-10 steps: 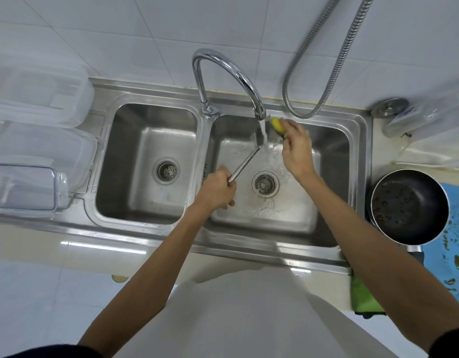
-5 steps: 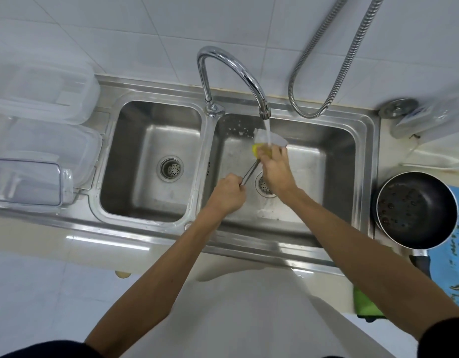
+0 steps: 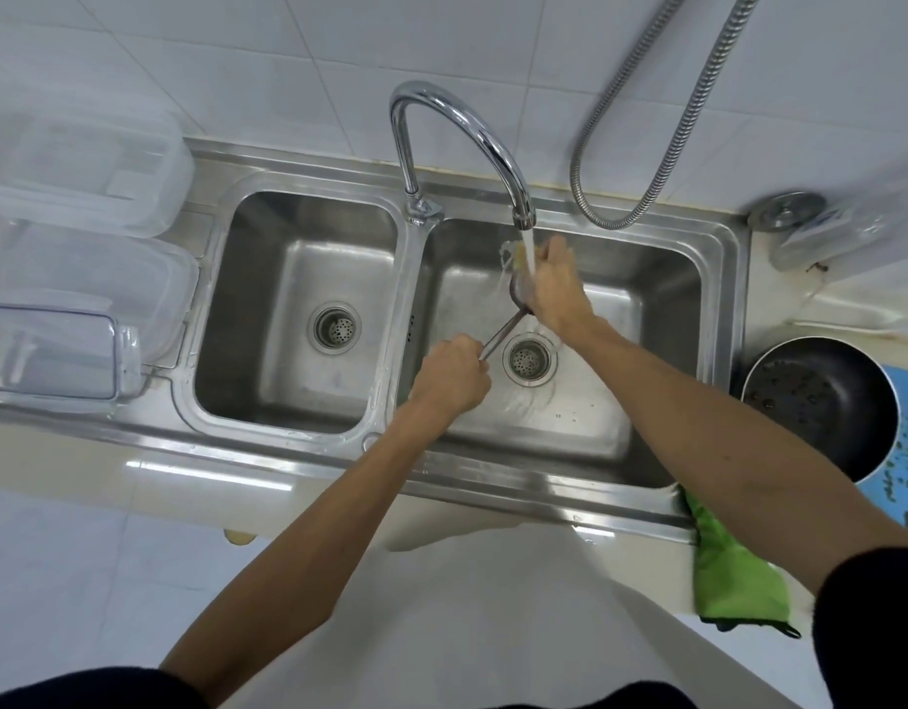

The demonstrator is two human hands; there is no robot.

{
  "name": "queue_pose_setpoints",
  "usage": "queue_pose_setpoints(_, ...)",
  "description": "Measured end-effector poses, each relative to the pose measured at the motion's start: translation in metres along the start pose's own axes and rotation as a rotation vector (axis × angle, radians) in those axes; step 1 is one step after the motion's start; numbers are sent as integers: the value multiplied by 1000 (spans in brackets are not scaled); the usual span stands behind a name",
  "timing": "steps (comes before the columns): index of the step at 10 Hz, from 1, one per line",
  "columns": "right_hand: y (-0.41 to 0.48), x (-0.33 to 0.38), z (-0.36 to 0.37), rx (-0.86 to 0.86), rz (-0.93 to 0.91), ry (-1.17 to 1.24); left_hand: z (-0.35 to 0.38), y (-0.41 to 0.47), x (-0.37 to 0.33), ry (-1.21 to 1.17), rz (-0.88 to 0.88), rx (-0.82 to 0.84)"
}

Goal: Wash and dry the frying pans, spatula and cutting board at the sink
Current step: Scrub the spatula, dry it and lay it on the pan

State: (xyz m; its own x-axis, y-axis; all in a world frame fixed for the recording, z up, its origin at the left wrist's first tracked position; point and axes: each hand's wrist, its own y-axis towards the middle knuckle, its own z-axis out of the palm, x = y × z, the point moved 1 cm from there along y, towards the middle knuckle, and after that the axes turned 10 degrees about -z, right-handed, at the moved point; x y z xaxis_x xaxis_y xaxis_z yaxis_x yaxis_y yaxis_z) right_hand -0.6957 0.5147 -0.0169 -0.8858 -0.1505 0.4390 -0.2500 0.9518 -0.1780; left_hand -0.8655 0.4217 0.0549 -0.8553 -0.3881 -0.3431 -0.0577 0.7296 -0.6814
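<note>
Risen toward the tap [image 3: 492, 140], right fingers [image 3: 556, 255] clutch sponge [image 3: 518, 258] on spatula [image 3: 514, 310] angled far-right; left fingers [image 3: 467, 358] grip handle [image 3: 496, 339].

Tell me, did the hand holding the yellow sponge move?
Yes. The right hand has slid left, judged against the tap spout. A second ago the sponge was right of the water stream; now it sits under it.

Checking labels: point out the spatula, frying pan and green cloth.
spatula [image 3: 503, 334], head view, on the bare metal handle.
frying pan [image 3: 812, 399], head view, on its dark inner base.
green cloth [image 3: 733, 570], head view, on the part hanging over the counter edge.
</note>
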Motion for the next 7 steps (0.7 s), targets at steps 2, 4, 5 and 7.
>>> queue_pose_setpoints(2,-20,-12,5,112,-9,-74,5,-4,6,-18,-35,35)
queue_pose_setpoints(4,-40,-50,-18,110,-15,-244,6,-8,7,-39,-25,19)
queue_pose_setpoints(5,-56,-74,-26,49,29,-255,10,-7,3,-41,-25,28)
queue_pose_setpoints(7,-89,-126,-45,-154,81,-247,25,-4,-3,-118,-63,46)
